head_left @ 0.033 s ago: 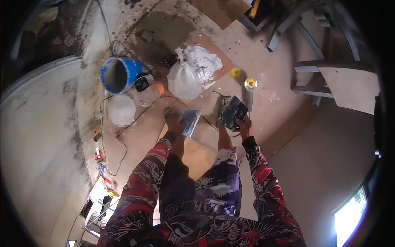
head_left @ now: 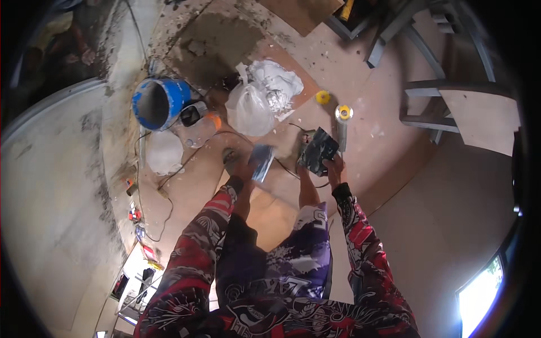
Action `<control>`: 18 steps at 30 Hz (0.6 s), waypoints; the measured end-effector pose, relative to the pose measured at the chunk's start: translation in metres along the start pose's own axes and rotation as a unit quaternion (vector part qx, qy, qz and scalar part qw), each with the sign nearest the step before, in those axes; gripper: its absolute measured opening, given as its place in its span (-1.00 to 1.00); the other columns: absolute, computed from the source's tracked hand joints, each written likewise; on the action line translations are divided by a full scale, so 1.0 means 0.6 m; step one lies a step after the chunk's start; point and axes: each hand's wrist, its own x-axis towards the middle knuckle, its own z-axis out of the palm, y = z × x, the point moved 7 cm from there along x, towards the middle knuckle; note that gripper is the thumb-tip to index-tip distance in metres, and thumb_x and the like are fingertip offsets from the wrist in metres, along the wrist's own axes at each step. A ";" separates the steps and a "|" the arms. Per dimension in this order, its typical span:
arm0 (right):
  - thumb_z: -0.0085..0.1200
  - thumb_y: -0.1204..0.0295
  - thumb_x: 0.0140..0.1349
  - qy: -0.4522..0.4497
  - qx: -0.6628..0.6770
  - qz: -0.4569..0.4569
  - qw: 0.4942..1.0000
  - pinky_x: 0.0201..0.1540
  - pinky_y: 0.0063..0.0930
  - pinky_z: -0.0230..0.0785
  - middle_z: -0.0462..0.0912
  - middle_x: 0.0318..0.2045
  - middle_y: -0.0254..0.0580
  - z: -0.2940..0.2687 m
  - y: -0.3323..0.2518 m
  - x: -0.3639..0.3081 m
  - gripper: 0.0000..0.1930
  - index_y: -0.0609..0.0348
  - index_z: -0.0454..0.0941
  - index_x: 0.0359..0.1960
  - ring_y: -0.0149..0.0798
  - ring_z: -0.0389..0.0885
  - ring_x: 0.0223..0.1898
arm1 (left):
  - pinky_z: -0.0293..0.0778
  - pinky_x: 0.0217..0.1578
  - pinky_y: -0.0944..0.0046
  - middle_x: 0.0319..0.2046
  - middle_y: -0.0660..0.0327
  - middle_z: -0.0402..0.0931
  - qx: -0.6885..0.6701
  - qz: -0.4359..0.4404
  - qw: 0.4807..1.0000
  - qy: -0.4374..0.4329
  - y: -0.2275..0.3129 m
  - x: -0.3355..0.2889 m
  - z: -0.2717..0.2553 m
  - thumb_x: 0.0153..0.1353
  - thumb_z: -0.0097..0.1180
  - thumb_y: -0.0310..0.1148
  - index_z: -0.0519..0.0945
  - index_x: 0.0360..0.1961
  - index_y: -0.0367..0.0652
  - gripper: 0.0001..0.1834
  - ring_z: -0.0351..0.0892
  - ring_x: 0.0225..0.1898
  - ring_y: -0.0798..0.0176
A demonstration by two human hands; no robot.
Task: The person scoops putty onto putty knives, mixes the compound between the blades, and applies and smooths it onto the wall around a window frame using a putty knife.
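My left hand point(head_left: 243, 169) is closed on a shiny, silvery-blue flat rectangular blade point(head_left: 262, 161), slightly smeared by motion; its handle is hidden. Closed at the near edge of a dark, smudged rectangular plate point(head_left: 319, 152), my right hand point(head_left: 336, 169) holds it a short way to the right of the blade. The plate carries grey streaks, and I cannot tell its exact kind. Beyond the hands, a clear plastic bag point(head_left: 251, 110) lies against a heap of white paste or powder point(head_left: 276, 84) on a brown board point(head_left: 304, 90).
At left stand a blue bucket point(head_left: 179, 96), a clear container with orange point(head_left: 200, 130) and a white round item point(head_left: 165, 153). A cable point(head_left: 169, 209) crosses the floor. To the right are a grinder-like tool point(head_left: 344, 121), a yellow disc point(head_left: 323, 97) and metal frames point(head_left: 422, 90). Another person's hand point(head_left: 87, 55) shows far left.
The blade in my left hand has tilted slightly and blurred. My right hand and the dark plate have barely shifted; the whole view has moved a little.
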 end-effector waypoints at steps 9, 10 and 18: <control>0.09 0.39 0.14 0.047 -0.083 0.029 0.995 -0.51 -0.35 0.52 0.67 -0.44 -0.01 0.123 0.448 0.614 -0.74 0.30 0.58 -0.18 -0.22 0.66 -0.57 | 0.45 -0.16 0.18 -0.24 0.06 0.62 -0.334 -0.033 0.935 0.115 -0.267 0.641 0.475 0.27 0.10 -0.35 0.52 -0.04 -0.24 -0.72 0.56 -0.24 0.18; 0.09 0.39 0.14 0.048 -0.088 0.032 0.994 -0.51 -0.35 0.52 0.67 -0.44 -0.01 0.135 0.503 0.667 -0.74 0.30 0.58 -0.18 -0.22 0.66 -0.57 | 0.43 -0.14 0.22 -0.26 0.15 0.61 -0.379 -0.014 0.909 0.171 -0.303 0.689 0.496 0.26 0.13 -0.39 0.52 -0.06 -0.27 -0.74 0.53 -0.26 0.24; 0.10 0.42 0.13 0.031 -0.011 0.048 0.998 -0.50 -0.33 0.54 0.66 -0.47 -0.01 0.270 0.751 0.791 -0.76 0.31 0.57 -0.22 -0.23 0.67 -0.56 | 0.34 0.03 0.29 -0.12 0.26 0.59 -0.357 -0.032 0.916 0.179 -0.681 0.774 0.531 0.28 0.10 -0.43 0.51 0.07 -0.25 -0.66 0.50 -0.07 0.31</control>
